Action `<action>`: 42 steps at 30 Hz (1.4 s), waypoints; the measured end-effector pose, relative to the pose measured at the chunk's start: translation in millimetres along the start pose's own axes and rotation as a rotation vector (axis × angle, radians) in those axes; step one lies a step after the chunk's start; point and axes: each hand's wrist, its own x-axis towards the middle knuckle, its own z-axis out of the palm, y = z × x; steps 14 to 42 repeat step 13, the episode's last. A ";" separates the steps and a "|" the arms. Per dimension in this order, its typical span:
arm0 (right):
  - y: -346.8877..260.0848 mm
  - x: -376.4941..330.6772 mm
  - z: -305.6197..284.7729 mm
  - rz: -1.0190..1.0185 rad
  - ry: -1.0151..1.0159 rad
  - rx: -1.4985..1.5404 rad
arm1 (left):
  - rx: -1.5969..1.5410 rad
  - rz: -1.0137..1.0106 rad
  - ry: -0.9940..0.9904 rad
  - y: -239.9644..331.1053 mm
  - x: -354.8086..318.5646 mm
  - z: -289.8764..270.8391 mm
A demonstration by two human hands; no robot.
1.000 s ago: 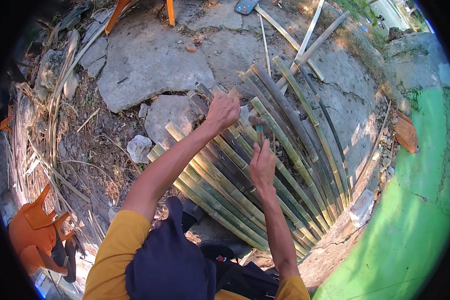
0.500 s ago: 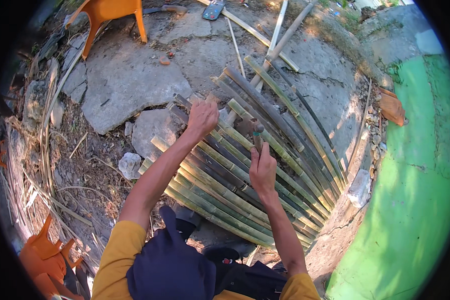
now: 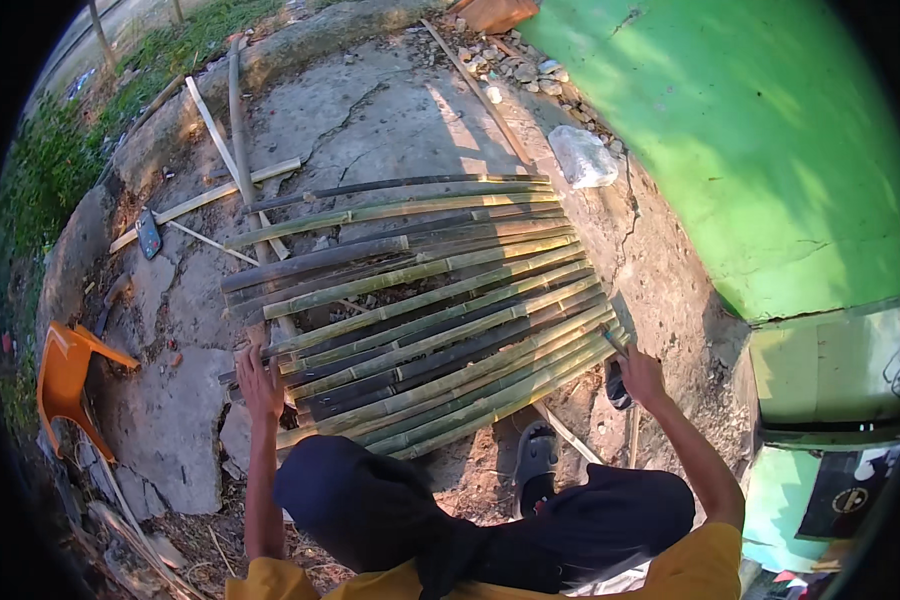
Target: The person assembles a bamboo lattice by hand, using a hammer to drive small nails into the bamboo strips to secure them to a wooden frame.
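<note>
Both hands have spread apart since a second ago: left hand [image 3: 258, 383] grips the bamboo mat [image 3: 420, 300] at eight o'clock, right hand [image 3: 642, 375] closed on its four o'clock edge, as if to shift it.

The person wears a mustard-yellow top with short sleeves: one sleeve [image 3: 705, 555] covers the right upper arm, the other [image 3: 270, 580] shows at the left shoulder. Both forearms are bare, with no gloves or watch on the left hand [image 3: 258, 385] or the right hand [image 3: 642, 377]. Dark navy trousers [image 3: 580, 520] cover the legs, and a grey sandal [image 3: 536, 462] with dark straps is on one foot.
</note>
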 end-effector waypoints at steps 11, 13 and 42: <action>92.4 -153.8 233.1 0.570 0.327 0.349 | -0.937 0.135 -0.504 218.3 15.0 -212.8; 91.2 -154.4 225.8 0.609 0.156 0.372 | -0.927 0.455 -0.758 318.0 10.7 -294.2; 91.2 -154.4 225.8 0.609 0.156 0.372 | -0.927 0.455 -0.758 318.0 10.7 -294.2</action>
